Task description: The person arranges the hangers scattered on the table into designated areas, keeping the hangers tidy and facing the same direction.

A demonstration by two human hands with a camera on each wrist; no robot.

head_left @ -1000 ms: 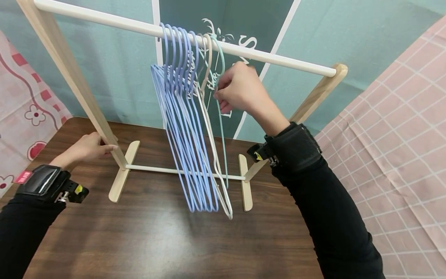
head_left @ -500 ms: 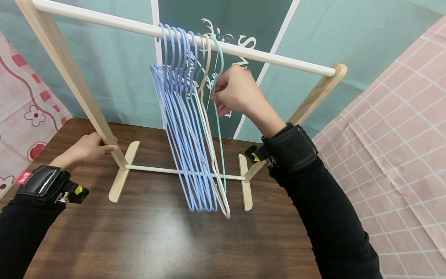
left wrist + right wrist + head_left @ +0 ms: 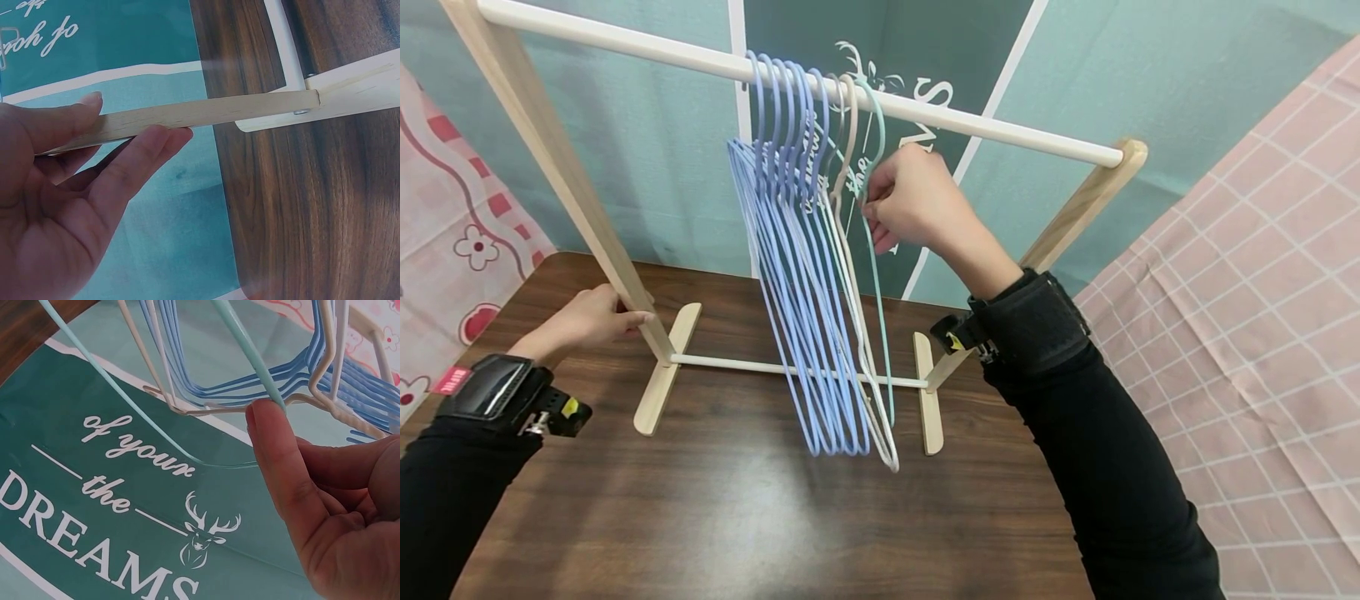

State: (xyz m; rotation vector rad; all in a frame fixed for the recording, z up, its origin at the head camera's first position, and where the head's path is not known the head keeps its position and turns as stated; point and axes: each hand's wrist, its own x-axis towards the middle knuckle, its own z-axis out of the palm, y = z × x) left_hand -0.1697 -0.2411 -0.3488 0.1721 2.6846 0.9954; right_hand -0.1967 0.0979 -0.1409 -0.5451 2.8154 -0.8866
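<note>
In the head view my right hand [image 3: 913, 200] pinches a mint-green clothes hanger [image 3: 880, 125] near its neck, at the right end of a row. Its hook hangs over the white top rod [image 3: 625, 42] of a garment rack. The right wrist view shows the same mint hanger [image 3: 248, 350] running down to the fingertips. Left of it hang a white hanger with a cream-coloured hook [image 3: 852, 117] and several blue hangers [image 3: 808, 333]. My left hand [image 3: 591, 318] grips the rack's left wooden post [image 3: 553, 158] low down; the left wrist view shows thumb and fingers around the post [image 3: 212, 112].
The rack's wooden feet [image 3: 658, 392] stand on a dark brown table [image 3: 700, 517], joined by a thin white lower bar [image 3: 737, 364]. A teal printed cloth [image 3: 640, 167] hangs behind. Pink cloths cover both sides, the checked cloth [image 3: 1247, 292] on the right.
The mint hanger's lower end has come down slightly, with my right hand shifting a little downward at its neck. My left hand stays on the post.
</note>
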